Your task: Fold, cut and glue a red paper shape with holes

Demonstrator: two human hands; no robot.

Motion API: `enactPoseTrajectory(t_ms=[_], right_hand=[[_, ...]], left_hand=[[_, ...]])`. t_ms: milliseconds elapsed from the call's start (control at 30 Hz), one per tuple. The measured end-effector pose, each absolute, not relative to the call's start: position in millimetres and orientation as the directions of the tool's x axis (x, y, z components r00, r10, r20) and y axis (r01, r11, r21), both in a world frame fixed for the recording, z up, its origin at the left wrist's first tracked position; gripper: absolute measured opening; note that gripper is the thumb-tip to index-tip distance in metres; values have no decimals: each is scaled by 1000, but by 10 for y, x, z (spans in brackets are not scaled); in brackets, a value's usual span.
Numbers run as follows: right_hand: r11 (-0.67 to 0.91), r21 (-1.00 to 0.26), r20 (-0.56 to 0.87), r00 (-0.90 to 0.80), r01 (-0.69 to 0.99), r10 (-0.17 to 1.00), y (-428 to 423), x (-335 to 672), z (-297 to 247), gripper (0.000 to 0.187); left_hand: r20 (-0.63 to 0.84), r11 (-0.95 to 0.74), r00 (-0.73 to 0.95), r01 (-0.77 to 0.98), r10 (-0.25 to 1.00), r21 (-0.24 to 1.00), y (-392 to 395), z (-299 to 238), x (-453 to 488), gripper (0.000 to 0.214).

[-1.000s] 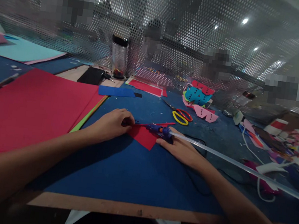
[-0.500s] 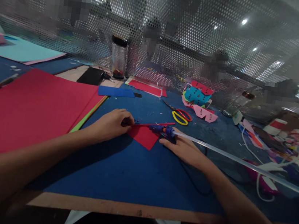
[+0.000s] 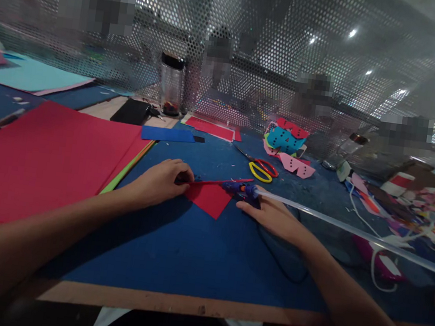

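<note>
My left hand (image 3: pixel 169 180) is closed on the left end of a folded piece of red paper (image 3: pixel 211 198), whose lower flap lies on the blue tabletop while its narrow upper part stands up a little. In my right hand (image 3: pixel 269 212) is a blue glue gun (image 3: pixel 240 188), its nozzle pointing left along the fold of the paper. A long clear glue stick (image 3: pixel 338 221) runs out of the gun's back toward the right edge. Whether the nozzle touches the paper I cannot tell. Just beyond the gun lie scissors (image 3: pixel 263 170) with red and yellow handles.
Large red sheets (image 3: pixel 53 163) cover the left side. Ahead stand a clear jar (image 3: pixel 170 84) and a perforated metal screen (image 3: pixel 248 76); a blue strip (image 3: pixel 168 134) lies before them. Cut paper pieces (image 3: pixel 297 166) and a cluttered heap (image 3: pixel 428 207) sit to the right. The gun's cord (image 3: pixel 275 259) loops nearby.
My right hand with the glue gun has shifted slightly to the right along the red paper's fold. My left hand stays at the paper's left end.
</note>
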State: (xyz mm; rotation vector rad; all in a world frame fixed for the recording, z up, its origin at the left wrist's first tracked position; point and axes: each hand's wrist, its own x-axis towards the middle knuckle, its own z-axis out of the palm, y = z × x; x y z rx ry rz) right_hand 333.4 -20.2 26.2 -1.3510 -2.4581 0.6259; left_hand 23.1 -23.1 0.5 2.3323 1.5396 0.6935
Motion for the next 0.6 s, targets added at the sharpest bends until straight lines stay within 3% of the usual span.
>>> enactPoseTrajectory(t_ms=[600], right_hand=[[464, -459, 6, -520, 758, 854, -141, 3428, 304, 39]], left_hand=[[229, -395, 323, 796, 918, 459, -223, 10, 229, 20]])
